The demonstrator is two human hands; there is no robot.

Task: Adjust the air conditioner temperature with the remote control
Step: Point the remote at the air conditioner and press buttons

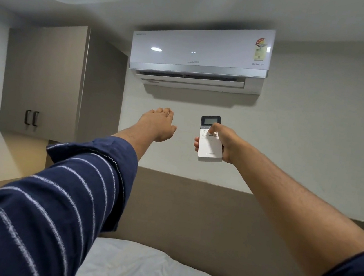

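Note:
A white air conditioner (200, 54) hangs high on the wall, its lower flap open. My right hand (224, 143) holds a white remote control (210, 148) upright below the unit, the dark display end pointing up. The thumb rests on the buttons just under the display. My left hand (159, 122) is stretched out to the left of the remote, palm down, fingers apart, holding nothing. It hangs in the air below the unit's left end.
A beige wall cabinet (43, 79) with two dark handles juts out at the left. A brown headboard (212, 215) runs across below the hands, with a white bed sheet (156, 273) in front of it.

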